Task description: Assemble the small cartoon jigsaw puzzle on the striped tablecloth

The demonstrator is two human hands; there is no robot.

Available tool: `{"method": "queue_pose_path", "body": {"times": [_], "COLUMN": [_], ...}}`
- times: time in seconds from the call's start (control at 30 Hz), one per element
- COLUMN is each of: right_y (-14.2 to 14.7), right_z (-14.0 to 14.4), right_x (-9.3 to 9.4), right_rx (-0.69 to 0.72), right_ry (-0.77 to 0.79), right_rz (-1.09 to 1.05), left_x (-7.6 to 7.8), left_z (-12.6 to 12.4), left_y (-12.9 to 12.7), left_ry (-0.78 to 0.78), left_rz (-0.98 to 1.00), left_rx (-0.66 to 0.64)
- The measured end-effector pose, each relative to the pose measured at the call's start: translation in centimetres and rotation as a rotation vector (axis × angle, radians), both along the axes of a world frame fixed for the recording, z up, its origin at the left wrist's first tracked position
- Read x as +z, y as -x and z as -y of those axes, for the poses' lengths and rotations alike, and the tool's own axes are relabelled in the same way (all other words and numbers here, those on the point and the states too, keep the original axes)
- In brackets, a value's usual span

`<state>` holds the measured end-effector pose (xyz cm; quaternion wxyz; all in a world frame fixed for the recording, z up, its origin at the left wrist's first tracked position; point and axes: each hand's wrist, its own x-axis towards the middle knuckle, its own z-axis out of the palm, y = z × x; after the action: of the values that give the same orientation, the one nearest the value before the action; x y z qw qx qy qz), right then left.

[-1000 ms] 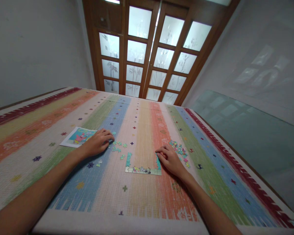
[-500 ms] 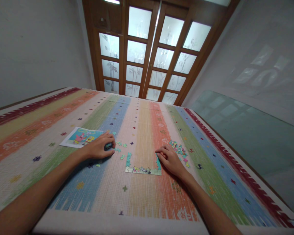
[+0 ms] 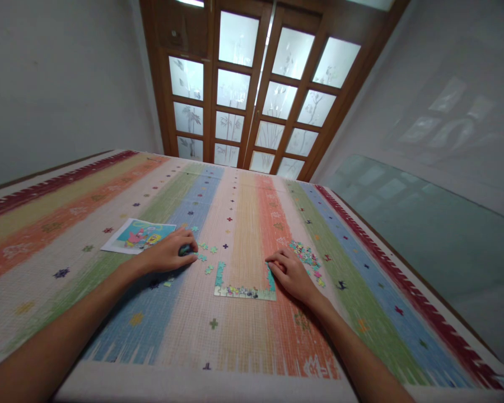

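My left hand [image 3: 170,251] is curled beside the picture sheet [image 3: 132,236], thumb and fingers drawn close in a loose pinch. Something teal shows in its shaded hollow; I cannot make it out clearly. Loose teal jigsaw pieces [image 3: 213,249] lie just right of its fingertips. My right hand [image 3: 292,274] rests with fingers bunched at the top of the partly joined jigsaw's right side [image 3: 271,281], pinching at a puzzle piece mostly hidden under them. The joined jigsaw border [image 3: 243,293] forms a U: a bottom row, with a left column [image 3: 220,274] rising from it.
A pile of colourful jigsaw pieces [image 3: 306,254] lies beyond my right hand. The table wears a striped cloth [image 3: 247,336]. Wooden doors with frosted panes [image 3: 235,89] stand past its far edge, and a glass panel [image 3: 424,201] leans along the right wall.
My left thumb has moved up toward the fingertips, narrowing the gap between them. My right hand stays nearly still at the jigsaw's right side.
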<state>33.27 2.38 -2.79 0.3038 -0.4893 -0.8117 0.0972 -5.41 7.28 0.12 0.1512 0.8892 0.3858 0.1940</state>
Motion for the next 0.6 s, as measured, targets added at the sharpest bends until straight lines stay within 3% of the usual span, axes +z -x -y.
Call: {"method": "queue_pose_path", "body": {"times": [0.13, 0.33, 0.6], "right_y": [0.0, 0.1, 0.1], "right_z": [0.0, 0.1, 0.1], "right_x": [0.0, 0.1, 0.2], "right_rx": [-0.003, 0.001, -0.003], "right_ry": [0.001, 0.004, 0.006], "right_rz": [0.002, 0.001, 0.000], "left_x": [0.0, -0.4, 0.2], "left_z": [0.0, 0.3, 2.7], "left_y": [-0.2, -1.5, -4.8], "left_ry": [-0.027, -0.041, 0.021], "left_rz": [-0.018, 0.037, 0.215], "left_rx": [0.000, 0.099, -0.057]}}
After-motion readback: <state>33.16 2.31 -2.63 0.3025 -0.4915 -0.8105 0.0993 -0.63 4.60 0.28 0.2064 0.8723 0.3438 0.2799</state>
